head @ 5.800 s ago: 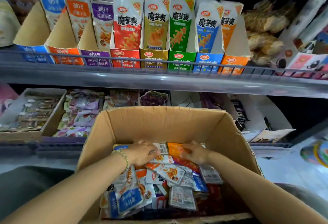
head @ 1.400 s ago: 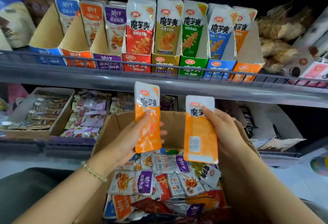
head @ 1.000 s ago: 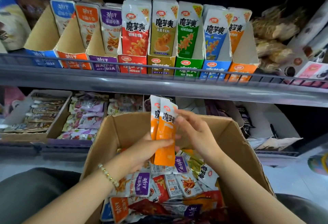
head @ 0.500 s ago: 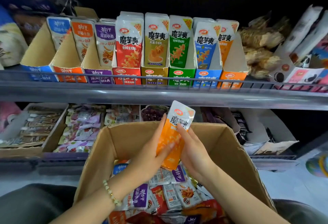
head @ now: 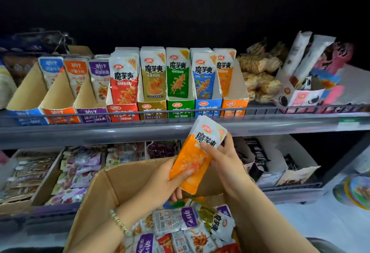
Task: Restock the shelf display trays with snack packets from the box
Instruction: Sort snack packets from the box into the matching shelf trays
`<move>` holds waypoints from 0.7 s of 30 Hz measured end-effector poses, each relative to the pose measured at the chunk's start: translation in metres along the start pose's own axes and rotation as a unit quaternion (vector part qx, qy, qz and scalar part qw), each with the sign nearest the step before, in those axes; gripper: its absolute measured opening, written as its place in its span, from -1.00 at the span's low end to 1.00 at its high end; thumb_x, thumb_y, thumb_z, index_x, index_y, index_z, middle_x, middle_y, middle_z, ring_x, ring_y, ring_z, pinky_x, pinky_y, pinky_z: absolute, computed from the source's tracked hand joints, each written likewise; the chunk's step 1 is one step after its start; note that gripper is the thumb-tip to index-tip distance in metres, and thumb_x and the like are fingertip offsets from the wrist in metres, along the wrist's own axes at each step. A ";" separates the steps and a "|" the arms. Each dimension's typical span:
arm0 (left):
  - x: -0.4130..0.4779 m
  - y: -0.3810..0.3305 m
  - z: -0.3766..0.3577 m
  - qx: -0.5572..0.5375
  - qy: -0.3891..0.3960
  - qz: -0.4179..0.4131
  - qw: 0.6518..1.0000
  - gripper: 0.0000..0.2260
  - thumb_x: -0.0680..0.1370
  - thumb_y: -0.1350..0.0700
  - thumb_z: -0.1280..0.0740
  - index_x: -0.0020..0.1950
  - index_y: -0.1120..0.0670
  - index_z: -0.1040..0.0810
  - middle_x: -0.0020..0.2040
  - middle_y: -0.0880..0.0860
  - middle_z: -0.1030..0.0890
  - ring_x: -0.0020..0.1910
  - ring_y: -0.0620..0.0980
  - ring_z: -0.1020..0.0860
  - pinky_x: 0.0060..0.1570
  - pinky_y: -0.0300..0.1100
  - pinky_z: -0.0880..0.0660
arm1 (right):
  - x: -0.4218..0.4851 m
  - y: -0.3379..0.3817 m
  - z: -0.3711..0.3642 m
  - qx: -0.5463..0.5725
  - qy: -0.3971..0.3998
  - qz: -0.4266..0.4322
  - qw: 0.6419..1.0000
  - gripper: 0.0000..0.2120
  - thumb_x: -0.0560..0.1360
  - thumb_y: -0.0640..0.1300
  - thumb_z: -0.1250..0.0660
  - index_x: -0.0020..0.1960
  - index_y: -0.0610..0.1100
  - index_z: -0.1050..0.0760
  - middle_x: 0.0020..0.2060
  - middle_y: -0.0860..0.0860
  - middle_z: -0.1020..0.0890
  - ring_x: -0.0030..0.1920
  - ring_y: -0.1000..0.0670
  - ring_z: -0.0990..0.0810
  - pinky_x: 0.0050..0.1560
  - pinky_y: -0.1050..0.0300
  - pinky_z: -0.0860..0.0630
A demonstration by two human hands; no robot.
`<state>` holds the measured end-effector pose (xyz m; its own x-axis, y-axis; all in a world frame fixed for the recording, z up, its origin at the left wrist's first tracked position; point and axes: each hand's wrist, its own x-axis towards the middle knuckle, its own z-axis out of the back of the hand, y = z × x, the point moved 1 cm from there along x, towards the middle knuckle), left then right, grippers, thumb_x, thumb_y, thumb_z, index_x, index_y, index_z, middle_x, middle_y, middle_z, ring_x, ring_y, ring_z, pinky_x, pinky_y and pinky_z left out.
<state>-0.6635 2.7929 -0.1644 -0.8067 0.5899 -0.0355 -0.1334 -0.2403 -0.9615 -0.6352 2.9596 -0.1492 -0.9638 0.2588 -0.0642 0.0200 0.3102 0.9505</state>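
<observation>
1. Dark shelving fills the background, and the upper shelf [head: 180, 130] carries a row of colour-coded cardboard display trays behind a wire rail.
2. Below it, the cardboard box [head: 112, 188] sits open in front of the person, with a jumble of loose packets [head: 180, 222] in mixed colours on its floor.
3. Both hands are grasping the orange packets [head: 192, 160]. The left hand [head: 160, 184] pinches the lower half, thumb across the front. The right hand [head: 226, 162] has its fingers curled over the printed upper part.
4. What has just changed: a little over a second ago each hand held one orange packet, well apart. Now they sit face to back as one squared bundle (I can't make out the rear one separately).
5. That bundle has also risen. Half a second ago it hung over the box mouth, and now its top corner overlaps the shelf's front edge, just below the orange tray [head: 233, 106].
6. For the task, this looks like sorting done and placing begun. The orange tray at the right end of the row seems less full than its neighbours, so it is the likely target.
7. Next, the bundle probably has to clear the wire rail and slide in upright.
</observation>
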 end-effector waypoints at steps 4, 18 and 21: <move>0.013 -0.029 0.009 0.058 0.079 0.002 0.995 -0.79 0.53 -0.01 -0.31 0.14 -0.02 -0.44 -0.44 -0.02 -0.55 -0.53 -0.12 -0.47 -0.52 -0.29 -0.41 | 0.005 0.048 0.028 -0.145 0.050 0.010 0.988 -0.42 0.34 -0.20 -0.50 0.31 -0.02 -0.40 0.02 -0.07 -0.69 0.02 -0.07 -0.68 0.03 -0.07 -0.63; 0.085 -0.157 0.022 -0.020 0.069 -0.044 0.996 -0.79 0.53 0.18 -0.35 0.16 0.09 -0.56 -0.09 0.03 -0.71 -0.16 -0.12 -0.66 -0.14 -0.32 -0.57 | 0.044 0.188 0.077 -0.119 0.104 -0.052 0.986 -0.59 0.38 -0.15 -0.41 0.20 -0.19 -0.51 0.05 -0.10 -0.69 0.02 -0.01 -0.67 0.05 0.13 -0.62; 0.103 -0.173 0.018 -0.004 0.044 -0.054 0.998 -0.77 0.53 0.14 -0.35 0.18 0.09 -0.54 -0.17 -0.01 -0.71 -0.21 -0.15 -0.66 -0.18 -0.35 -0.56 | 0.055 0.217 0.082 -0.171 0.090 -0.009 0.981 -0.68 0.44 -0.19 -0.41 0.18 -0.18 -0.51 0.03 -0.11 -0.69 -0.01 -0.03 -0.69 -0.09 0.20 -0.63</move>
<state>-0.7336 2.8812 0.0031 -0.7349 0.6767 0.0444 -0.2109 -0.1658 -0.9633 -0.6618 3.1162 0.0291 -0.9952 0.0799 -0.0562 -0.0579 -0.0189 0.9981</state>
